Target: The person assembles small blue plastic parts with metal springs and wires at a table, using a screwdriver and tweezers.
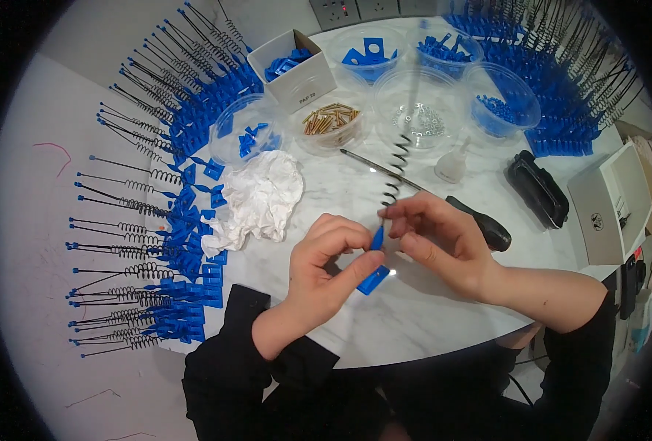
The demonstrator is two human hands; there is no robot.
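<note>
Over the near middle of the table, my left hand [322,268] pinches a flat blue plastic clip [374,280] between thumb and fingers. The clip has a narrow blue neck, and a black coiled wire [397,165] rises from it, tilted away from me; its far end is blurred. My right hand [447,246] is curled beside the neck, with fingertips at the base of the coil. Beyond my right hand lies a screwdriver [491,228] with a black handle and a long shaft. Crumpled white tissue [256,198] lies left of my hands.
Rows of blue clips with coiled wires [186,250] line the left edge; more [553,81] stand at far right. Tubs hold brass screws [332,119], metal nuts [418,119] and blue parts [498,108]. A white box [300,81], small bottle [452,165] and black case [537,189] stand around.
</note>
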